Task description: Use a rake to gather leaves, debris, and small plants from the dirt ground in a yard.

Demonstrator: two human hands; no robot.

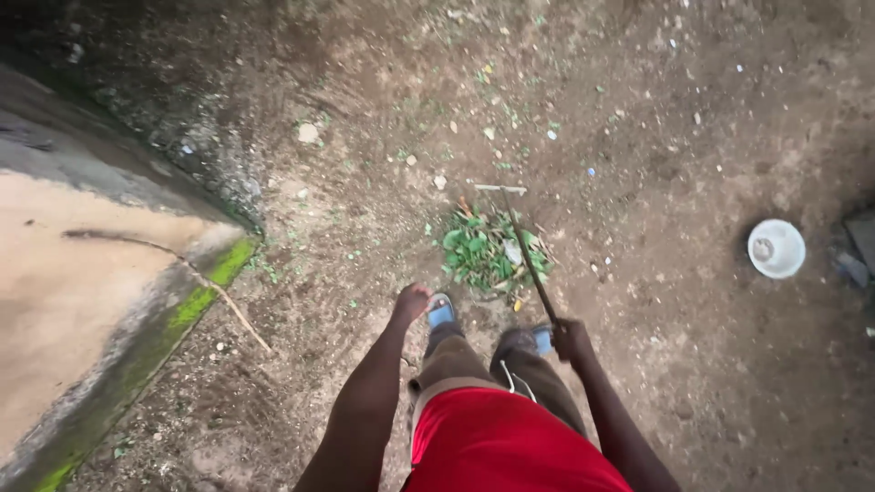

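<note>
While the right hand (pixel 572 339) is clenched around the near end of a thin long-handled rake (pixel 524 251), the handle slants away from the body so that the narrow head lies on the soil at the far edge of a small pile of green leaves (pixel 488 252), a placement that suits drawing debris toward the feet. The left hand (pixel 412 302) hangs free on the near left of the pile, fingers curled loosely and grasping nothing, just above a blue sandal (pixel 441 311). A white bowl (pixel 777 248) sits well to the right of the pile, and a mossy concrete curb (pixel 196 301) runs well to its left.
</note>
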